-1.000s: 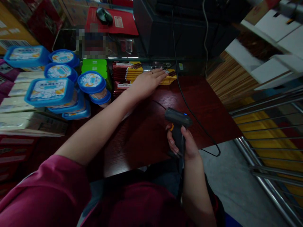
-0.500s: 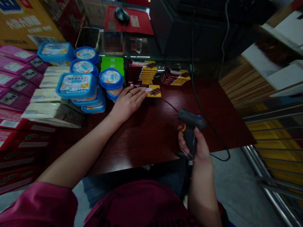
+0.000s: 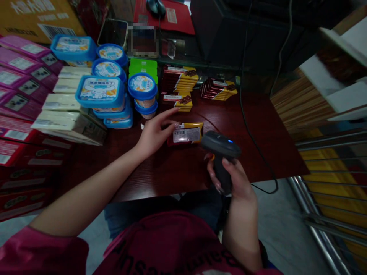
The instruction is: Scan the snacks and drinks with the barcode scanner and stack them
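My right hand (image 3: 231,173) is wrapped around the grip of a dark handheld barcode scanner (image 3: 220,147), whose head has a lit blue light and points left. My left hand (image 3: 156,133) holds a chocolate bar (image 3: 186,134) by its upper left corner, with the index finger stretched out above it. The bar's barcode side faces up, and the scanner head is close to its right end. Just beyond my left hand lies a small stack of chocolate bars (image 3: 183,100). Behind that are a taller stack of chocolate bars (image 3: 183,79) and another fanned stack (image 3: 219,89).
Blue-lidded tubs (image 3: 99,91), green packs (image 3: 143,68), pale boxes (image 3: 63,118), purple boxes (image 3: 21,80) and red boxes (image 3: 20,143) crowd the left side. A black cable (image 3: 248,131) crosses the brown table (image 3: 160,175). At the back, a mouse (image 3: 155,8) rests on a red mat (image 3: 180,19).
My left hand has moved from the small stack towards me, bringing a chocolate bar now turned barcode side up. My right hand has shifted the scanner left, towards the bar.
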`<state>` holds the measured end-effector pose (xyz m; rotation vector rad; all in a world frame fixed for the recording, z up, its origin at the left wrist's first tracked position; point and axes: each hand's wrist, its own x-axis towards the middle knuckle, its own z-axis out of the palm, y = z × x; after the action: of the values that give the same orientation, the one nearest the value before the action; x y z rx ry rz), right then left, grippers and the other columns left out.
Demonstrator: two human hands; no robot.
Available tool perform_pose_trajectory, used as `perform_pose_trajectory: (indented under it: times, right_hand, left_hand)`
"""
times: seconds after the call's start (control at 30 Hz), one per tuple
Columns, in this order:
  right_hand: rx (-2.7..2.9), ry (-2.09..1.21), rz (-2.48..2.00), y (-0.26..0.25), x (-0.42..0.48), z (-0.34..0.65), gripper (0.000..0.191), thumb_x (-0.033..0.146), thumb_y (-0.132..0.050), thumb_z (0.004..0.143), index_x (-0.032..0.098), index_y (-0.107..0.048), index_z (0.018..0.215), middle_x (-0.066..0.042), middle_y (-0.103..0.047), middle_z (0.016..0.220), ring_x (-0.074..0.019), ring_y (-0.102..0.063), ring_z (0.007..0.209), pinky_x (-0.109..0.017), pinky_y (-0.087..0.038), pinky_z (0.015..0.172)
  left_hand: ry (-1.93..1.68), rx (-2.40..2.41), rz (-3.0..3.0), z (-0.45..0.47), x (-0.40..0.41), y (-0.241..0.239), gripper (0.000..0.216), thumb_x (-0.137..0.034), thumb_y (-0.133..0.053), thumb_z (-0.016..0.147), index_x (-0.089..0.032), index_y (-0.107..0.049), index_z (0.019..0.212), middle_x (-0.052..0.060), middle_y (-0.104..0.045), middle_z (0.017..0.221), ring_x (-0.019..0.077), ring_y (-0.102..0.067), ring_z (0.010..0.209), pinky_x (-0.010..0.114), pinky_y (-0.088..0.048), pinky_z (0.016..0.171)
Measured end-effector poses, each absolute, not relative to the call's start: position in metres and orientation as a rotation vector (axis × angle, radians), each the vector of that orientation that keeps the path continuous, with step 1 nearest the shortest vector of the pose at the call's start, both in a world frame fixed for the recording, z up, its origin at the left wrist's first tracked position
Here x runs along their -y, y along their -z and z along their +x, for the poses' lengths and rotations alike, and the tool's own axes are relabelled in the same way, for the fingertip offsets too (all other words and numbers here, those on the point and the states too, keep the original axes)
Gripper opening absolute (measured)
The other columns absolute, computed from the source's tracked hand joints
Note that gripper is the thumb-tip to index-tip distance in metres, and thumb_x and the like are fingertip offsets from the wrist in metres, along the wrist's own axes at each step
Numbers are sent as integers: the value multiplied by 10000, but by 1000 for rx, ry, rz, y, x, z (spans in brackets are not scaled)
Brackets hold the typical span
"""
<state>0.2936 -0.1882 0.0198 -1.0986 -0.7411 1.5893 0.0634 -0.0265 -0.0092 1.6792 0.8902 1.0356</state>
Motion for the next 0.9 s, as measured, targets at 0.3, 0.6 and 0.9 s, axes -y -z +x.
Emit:
perform_pose_trajectory:
  times: [0.3,0.6,0.9]
  right_hand:
    - [866,-1501,-1424,-30,183,264,487,598,-845,878,166,-658,1003,38,-661,660,-78,-556,405,-174,-456,356]
    - [902,-1453,-1442,-30,179,256,439,595,-813,908,178,-686,955,64,-611,635,-75,-535,388,-182,-460,343]
    - [738,-1528,-1267,-25,186,281,480,613,-831,858,188,-706,1043,48,-634,617,-85,-491,356,-180,-402,302]
  left_hand:
    - [-1018,-949,1601,69,29,9,406,-257,-708,971,-187,-734,1369,96,-822,1240,272,-795,1122,415,-655,997]
    - [-1031,-958,1668,71,25,14,361,-245,-673,981,-193,-760,1327,108,-788,1336,243,-778,1166,358,-630,1008]
    - [-882,-777,1700,63,19,15,461,-270,-739,965,-208,-711,1421,109,-762,1387,285,-742,1259,437,-582,1117]
